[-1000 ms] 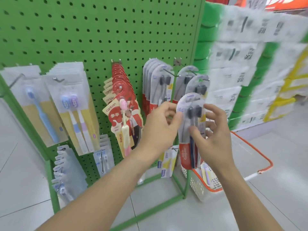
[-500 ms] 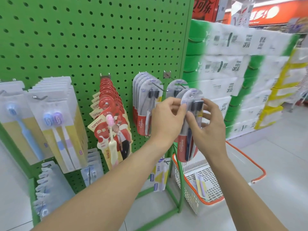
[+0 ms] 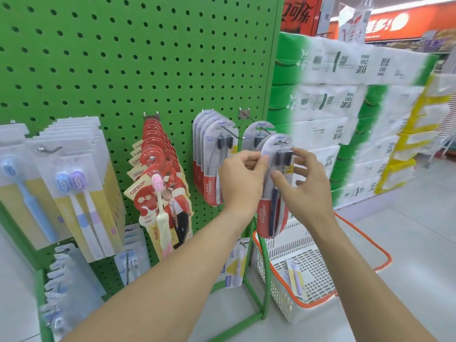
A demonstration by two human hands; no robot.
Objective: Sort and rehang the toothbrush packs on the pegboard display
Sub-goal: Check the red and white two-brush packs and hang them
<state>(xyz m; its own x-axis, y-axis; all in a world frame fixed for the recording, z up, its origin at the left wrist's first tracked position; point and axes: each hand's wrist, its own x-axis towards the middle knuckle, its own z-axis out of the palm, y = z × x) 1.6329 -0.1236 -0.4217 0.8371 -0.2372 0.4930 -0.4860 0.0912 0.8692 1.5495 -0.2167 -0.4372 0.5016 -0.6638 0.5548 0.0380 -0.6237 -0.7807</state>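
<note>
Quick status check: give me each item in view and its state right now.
Left hand: pinching the held pack's upper left edge.
Right hand: gripping the same pack.
Held Colgate pack: upright, top at the rightmost peg's tip.
Rightmost peg: carries one pack.
Neighbouring Colgate packs: hung.
Red packs: hung.
Basket: on floor, one pack inside.

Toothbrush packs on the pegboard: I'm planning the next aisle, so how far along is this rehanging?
Done: most hooks on the green pegboard carry sorted rows, including the Colgate row. In hand: the left hand and right hand hold a Colgate pack at the rightmost hook, which already carries a pack; whether it is threaded is unclear. Left: at least one purple-brush pack lies in the basket.
</note>
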